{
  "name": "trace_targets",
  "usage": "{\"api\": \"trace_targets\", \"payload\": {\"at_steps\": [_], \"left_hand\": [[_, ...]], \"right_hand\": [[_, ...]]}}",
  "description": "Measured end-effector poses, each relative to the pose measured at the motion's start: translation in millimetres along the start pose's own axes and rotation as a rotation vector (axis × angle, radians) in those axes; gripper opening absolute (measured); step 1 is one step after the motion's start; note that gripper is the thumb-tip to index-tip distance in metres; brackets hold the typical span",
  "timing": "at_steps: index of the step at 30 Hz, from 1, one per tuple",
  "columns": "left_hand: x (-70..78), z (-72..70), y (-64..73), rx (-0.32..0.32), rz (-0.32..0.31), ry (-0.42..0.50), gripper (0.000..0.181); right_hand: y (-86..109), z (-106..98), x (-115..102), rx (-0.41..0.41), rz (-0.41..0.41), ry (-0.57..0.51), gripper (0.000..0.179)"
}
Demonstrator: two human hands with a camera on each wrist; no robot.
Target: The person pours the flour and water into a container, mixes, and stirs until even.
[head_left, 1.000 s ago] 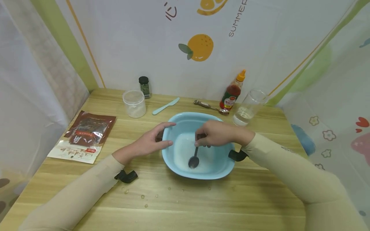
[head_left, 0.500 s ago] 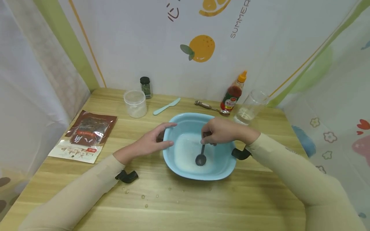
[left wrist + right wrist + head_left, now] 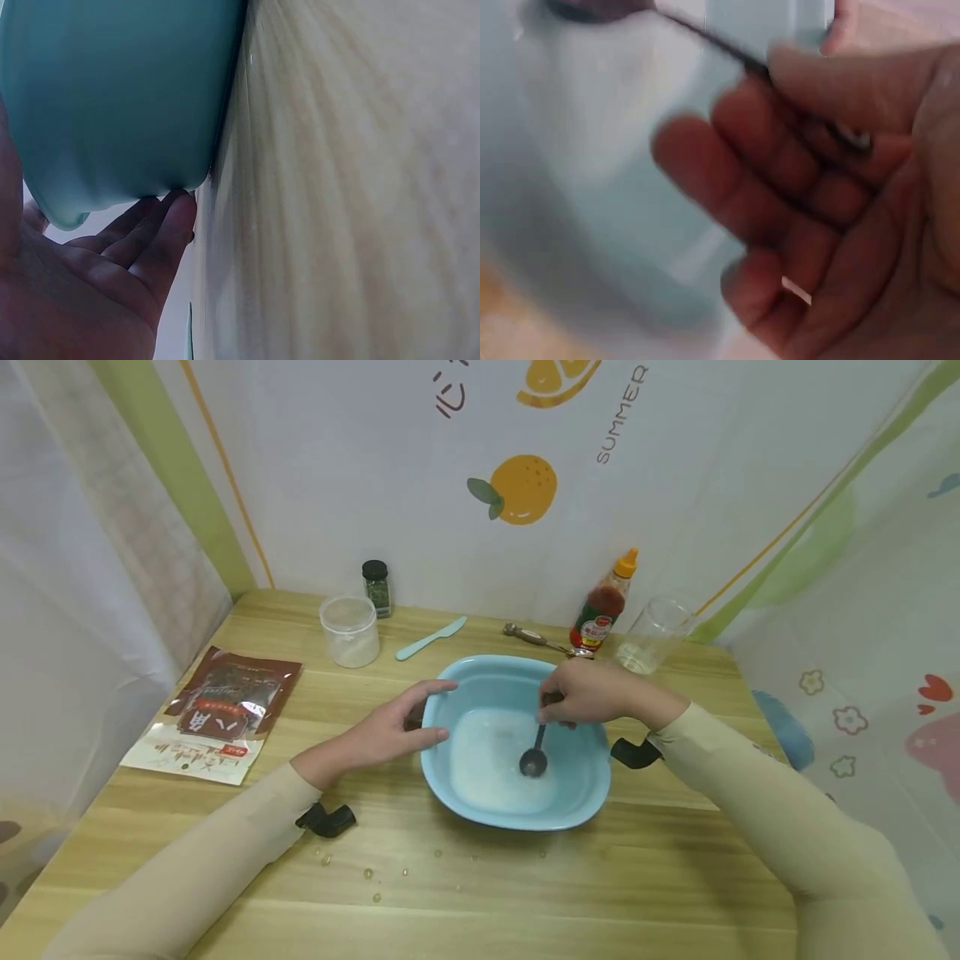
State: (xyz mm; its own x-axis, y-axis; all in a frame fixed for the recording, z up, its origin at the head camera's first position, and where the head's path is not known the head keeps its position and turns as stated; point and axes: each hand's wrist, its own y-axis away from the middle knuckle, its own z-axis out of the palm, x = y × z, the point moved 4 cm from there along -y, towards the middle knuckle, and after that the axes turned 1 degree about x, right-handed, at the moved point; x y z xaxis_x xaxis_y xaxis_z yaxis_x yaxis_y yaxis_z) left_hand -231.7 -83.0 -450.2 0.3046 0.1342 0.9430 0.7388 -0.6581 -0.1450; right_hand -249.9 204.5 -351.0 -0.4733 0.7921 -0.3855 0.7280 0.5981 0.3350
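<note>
A light blue basin (image 3: 517, 820) holding cloudy whitish liquid (image 3: 487, 768) stands on the wooden table. My left hand (image 3: 382, 727) grips its left side. In the left wrist view, several fingers (image 3: 161, 232) press against the outer wall, under the rim. Over the basin, my right hand (image 3: 588, 693) pinches the handle of a dark spoon (image 3: 533, 763), whose bowl is down at the liquid. The right wrist view is blurred, but the thin spoon handle (image 3: 712, 41) shows between thumb and fingers.
Behind the basin are a blue plastic knife (image 3: 431, 638), a metal spoon (image 3: 536, 637), a ketchup bottle (image 3: 602, 606) and a glass (image 3: 651, 639) with some clear liquid. A lidded jar (image 3: 351, 633), small spice bottle (image 3: 377, 589) and brown-white packet (image 3: 217, 714) are left. Drops (image 3: 368, 873) dot the table front.
My right hand has moved the dark spoon rightward through the liquid, then slightly back from the near side. The left hand keeps its place on the basin.
</note>
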Motion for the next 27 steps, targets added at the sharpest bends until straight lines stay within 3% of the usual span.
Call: {"api": "trace_targets", "payload": {"at_steps": [3,9,13,15,21,27], "left_hand": [[0.0,-0.9,0.5,0.004,-0.001,0.0,0.07],[0.1,0.8,0.8,-0.002,0.002,0.009,0.069],[0.9,0.6,-1.2,-0.003,0.005,-0.003,0.069],[1.3,0.5,-1.9,-0.002,0.004,-0.009,0.07],[1.0,0.1,-0.8,0.004,0.001,-0.008,0.07],[1.3,0.5,0.0,0.005,-0.001,-0.003,0.069]], "right_hand": [[-3.0,5,-6,-0.039,-0.056,-0.061,0.017],[-4.9,-8,1,0.156,0.003,0.048,0.016],[0.3,-14,8,0.193,0.036,0.1,0.016],[2.1,-13,8,0.159,0.029,0.097,0.014],[2.0,-1,-1,-0.049,-0.081,0.006,0.016],[3.1,3,-2,-0.059,-0.085,0.005,0.015]]}}
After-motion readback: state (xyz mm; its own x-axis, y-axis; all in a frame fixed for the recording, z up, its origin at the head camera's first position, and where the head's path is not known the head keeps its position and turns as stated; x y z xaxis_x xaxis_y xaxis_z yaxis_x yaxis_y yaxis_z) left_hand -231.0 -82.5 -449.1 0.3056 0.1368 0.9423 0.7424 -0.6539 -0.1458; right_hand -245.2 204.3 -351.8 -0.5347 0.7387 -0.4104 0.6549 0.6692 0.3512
